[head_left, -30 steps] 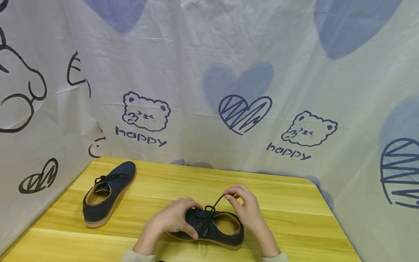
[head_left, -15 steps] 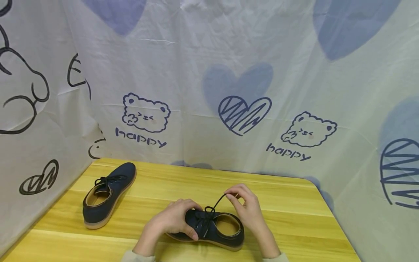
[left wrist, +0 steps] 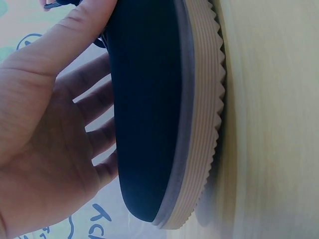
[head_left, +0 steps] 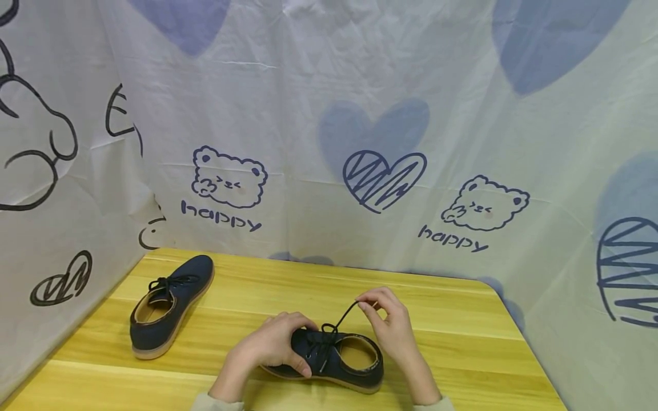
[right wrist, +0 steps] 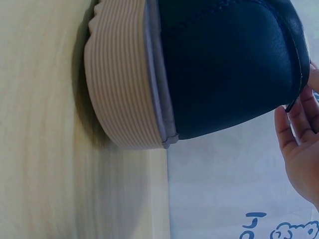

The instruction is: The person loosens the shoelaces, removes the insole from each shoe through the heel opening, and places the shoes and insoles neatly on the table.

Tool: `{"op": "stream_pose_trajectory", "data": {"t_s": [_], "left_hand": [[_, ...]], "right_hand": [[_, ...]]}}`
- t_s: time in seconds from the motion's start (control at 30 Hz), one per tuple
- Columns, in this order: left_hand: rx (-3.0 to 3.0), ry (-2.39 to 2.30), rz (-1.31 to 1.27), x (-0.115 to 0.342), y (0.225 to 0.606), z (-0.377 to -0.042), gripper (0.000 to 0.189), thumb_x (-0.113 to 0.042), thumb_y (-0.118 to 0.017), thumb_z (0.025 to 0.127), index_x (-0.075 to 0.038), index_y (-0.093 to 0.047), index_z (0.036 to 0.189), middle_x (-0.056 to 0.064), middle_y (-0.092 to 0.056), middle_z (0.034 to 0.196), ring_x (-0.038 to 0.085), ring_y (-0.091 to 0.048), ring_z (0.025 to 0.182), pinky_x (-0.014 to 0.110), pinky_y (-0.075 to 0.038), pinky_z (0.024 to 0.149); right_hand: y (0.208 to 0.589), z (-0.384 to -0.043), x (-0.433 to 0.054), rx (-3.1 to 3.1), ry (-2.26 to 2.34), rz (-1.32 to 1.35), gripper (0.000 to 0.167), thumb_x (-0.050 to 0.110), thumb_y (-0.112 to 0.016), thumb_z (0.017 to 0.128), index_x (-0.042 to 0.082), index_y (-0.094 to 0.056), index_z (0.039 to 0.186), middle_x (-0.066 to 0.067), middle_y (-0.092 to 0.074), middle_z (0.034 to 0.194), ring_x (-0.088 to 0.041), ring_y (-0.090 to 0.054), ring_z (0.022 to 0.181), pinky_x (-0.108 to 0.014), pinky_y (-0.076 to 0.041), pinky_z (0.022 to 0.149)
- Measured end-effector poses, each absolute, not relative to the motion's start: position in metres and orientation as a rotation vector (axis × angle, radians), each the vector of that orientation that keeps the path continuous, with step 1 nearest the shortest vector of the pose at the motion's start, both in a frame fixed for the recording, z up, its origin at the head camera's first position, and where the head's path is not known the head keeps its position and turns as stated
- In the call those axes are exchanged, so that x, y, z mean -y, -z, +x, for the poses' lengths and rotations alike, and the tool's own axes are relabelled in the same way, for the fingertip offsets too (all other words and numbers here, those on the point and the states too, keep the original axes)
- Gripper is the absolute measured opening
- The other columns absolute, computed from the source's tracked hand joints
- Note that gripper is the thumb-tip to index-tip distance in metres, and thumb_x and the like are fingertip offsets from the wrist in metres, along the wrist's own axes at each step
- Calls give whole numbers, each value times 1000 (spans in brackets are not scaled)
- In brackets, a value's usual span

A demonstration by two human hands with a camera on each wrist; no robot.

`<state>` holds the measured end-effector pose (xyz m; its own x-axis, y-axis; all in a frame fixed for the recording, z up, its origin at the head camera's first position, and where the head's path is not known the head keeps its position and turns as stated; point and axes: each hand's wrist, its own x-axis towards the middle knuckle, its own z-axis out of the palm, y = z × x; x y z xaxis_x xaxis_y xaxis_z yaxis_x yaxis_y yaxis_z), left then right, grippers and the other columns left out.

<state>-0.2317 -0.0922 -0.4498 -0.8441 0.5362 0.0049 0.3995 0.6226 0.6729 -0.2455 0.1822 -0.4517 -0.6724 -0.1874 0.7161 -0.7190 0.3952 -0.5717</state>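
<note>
- Clamping the front of a navy shoe [head_left: 335, 364], a person's left hand [head_left: 272, 342] is setting its thumb along the near side, its fingers on the far side
- The right hand [head_left: 393, 322] is pinching a black lace [head_left: 346, 315] between thumb and forefinger, the strand running slantwise from the bow up to the fingertips
- Only the head view is showing the lace's full slant and a second shoe [head_left: 181, 299], which is standing well apart on the left of the wooden table [head_left: 462, 342]
- The left wrist view is revealing the ribbed tan sole [left wrist: 203, 89] resting on the table, with gaps showing between the left fingers behind the shoe
- The right wrist view is showing the heel [right wrist: 224, 74] up close, right fingers standing beyond it, their pinch hard to tell there
- The shoe is lying between left thumb and fingers, and below the right fingertips
</note>
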Motion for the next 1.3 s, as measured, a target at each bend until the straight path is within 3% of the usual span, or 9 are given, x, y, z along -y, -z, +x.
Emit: {"op": "stream_pose_trajectory", "data": {"t_s": [1.3], "left_hand": [[-2648, -1019, 783, 93, 450, -231, 72, -38, -101, 63, -21, -71, 126, 1, -67, 131, 32, -56, 121, 62, -38, 104]], "right_hand": [[452, -247, -185, 2003, -1272, 693, 20, -8, -71, 93, 10, -76, 101, -3, -70, 101, -17, -63, 87, -18, -50, 76]]}}
